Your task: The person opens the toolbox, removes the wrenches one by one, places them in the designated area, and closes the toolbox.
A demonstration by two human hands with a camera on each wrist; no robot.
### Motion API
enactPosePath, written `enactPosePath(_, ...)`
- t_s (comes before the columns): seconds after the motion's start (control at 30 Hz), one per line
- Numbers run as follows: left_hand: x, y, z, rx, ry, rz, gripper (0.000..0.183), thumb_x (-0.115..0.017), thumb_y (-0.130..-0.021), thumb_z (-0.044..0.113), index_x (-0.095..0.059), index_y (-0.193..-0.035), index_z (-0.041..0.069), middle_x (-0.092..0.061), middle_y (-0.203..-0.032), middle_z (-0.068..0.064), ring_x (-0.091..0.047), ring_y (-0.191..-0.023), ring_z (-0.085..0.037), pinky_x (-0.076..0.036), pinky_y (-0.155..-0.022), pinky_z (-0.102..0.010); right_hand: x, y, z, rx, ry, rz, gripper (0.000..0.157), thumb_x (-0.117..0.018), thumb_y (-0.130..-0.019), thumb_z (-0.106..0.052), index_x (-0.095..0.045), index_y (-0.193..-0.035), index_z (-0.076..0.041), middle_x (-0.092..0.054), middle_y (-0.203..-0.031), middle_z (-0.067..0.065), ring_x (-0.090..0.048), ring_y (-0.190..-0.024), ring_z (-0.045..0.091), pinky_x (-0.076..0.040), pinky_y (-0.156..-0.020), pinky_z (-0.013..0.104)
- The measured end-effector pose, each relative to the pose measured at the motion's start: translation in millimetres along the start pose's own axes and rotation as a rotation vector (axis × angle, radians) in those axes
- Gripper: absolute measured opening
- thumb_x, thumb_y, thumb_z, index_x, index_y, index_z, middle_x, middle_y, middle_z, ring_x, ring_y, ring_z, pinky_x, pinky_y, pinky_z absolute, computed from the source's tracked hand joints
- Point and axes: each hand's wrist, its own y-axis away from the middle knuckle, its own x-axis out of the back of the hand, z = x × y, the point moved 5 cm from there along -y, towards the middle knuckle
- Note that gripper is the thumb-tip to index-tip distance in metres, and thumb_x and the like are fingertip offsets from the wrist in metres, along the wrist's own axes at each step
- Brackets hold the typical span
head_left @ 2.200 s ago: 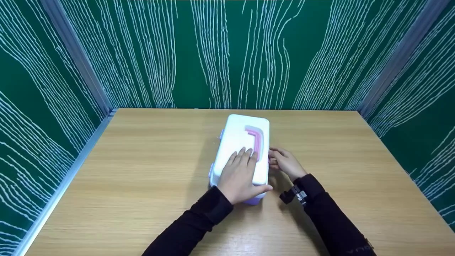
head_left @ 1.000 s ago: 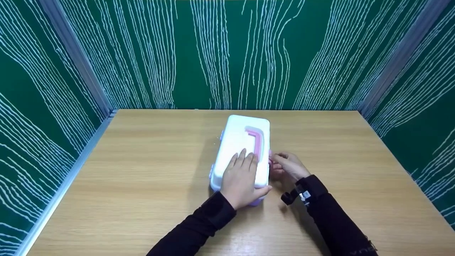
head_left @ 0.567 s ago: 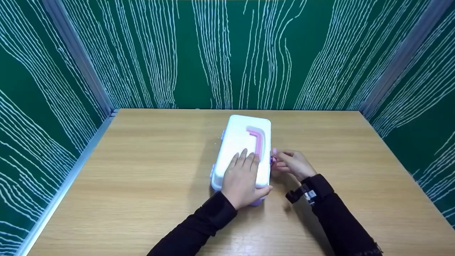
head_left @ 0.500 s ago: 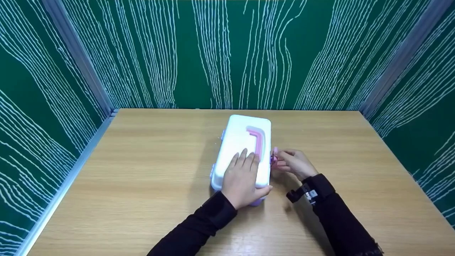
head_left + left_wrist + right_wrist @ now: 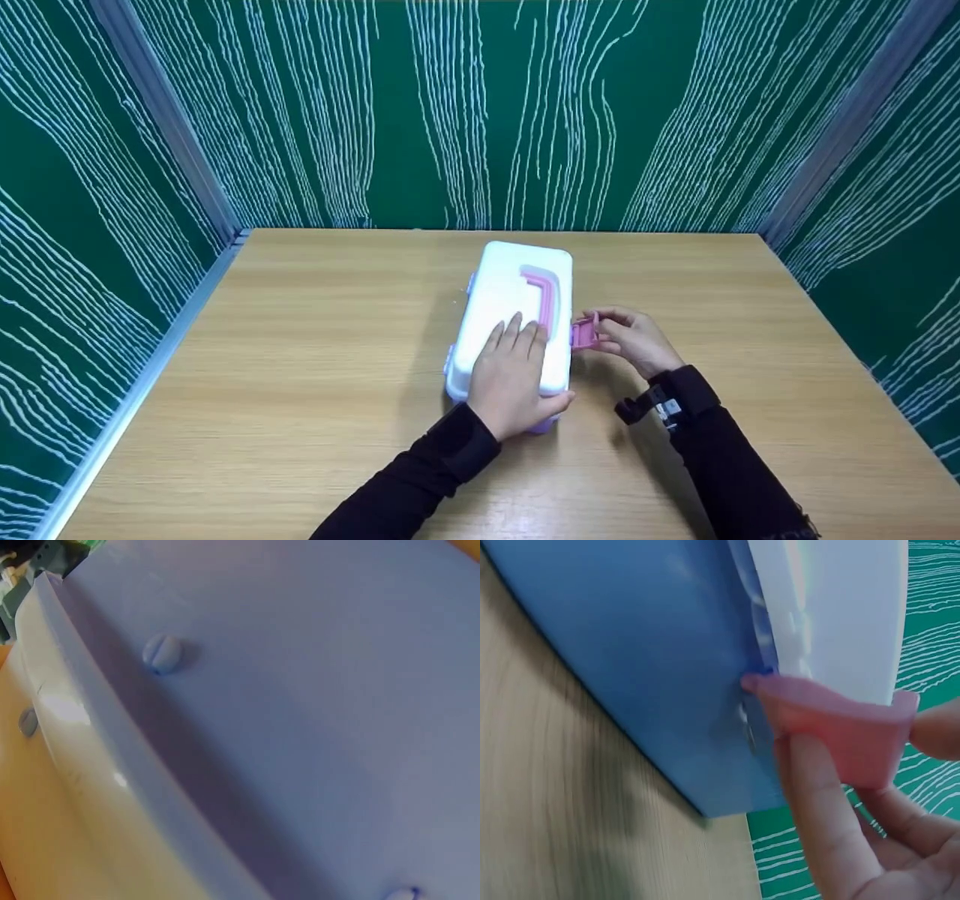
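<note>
A storage box with a white lid [image 5: 506,281] stands mid-table, its long side running away from me. A pink carrying handle [image 5: 547,296] lies folded in the lid's recess. My left hand [image 5: 506,382] rests flat on the near half of the lid, fingers straight. On the box's right side a pink latch [image 5: 585,334] sticks outward, and my right hand [image 5: 636,343] pinches it. In the right wrist view the latch [image 5: 836,731] is swung away from the lid's edge, with fingers below and at its outer end. The left wrist view shows only the box's bluish wall [image 5: 315,690] and pale rim.
The wooden table [image 5: 337,315] extends around the box on all sides. Green panels [image 5: 390,112] with white wavy lines enclose the back and both sides. Two hinges [image 5: 448,360] sit along the box's left edge.
My right hand has moved right and pulled the pink latch outward from the box's side, so its inner face shows. My left hand has stayed on the lid.
</note>
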Motion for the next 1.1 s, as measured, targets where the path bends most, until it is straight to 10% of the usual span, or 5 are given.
enactPosePath(0.5,-0.6,-0.4,-0.1,0.002,-0.018,-0.044,0.094,-0.046,-0.082,0.078,-0.044,-0.146,0.009,-0.051,-0.148,-0.006,-0.037,-0.144,-0.026,-0.028,-0.120,-0.041,6.7,-2,10,0.142,0.483,-0.031,0.052,-0.073,-0.086,-0.011,-0.056,-0.132,0.008,-0.062,-0.125,0.028,-0.062,-0.096,0.023,-0.051,-0.078,0.017)
enactPosePath(0.87,0.8,-0.3,0.5,0.004,-0.015,0.003,0.093,-0.050,-0.081,0.076,-0.047,-0.144,0.008,-0.054,-0.144,-0.006,-0.040,-0.142,-0.026,-0.030,-0.118,-0.042,-4.6,-4,21,0.205,0.521,-0.054,0.046,-0.072,-0.087,-0.008,-0.058,-0.128,0.009,-0.064,-0.121,0.028,-0.063,-0.098,0.032,-0.050,-0.077,0.019)
enactPosePath(1.1,2.1,-0.5,1.1,-0.001,-0.026,0.019,0.091,-0.049,-0.081,0.075,-0.047,-0.143,0.008,-0.056,-0.143,-0.006,-0.042,-0.141,-0.026,-0.032,-0.118,-0.041,-12.1,-4,26,0.180,0.475,-0.090,0.047,-0.068,-0.089,-0.008,-0.055,-0.131,0.008,-0.061,-0.127,0.027,-0.060,-0.116,0.041,-0.051,-0.099,0.042)
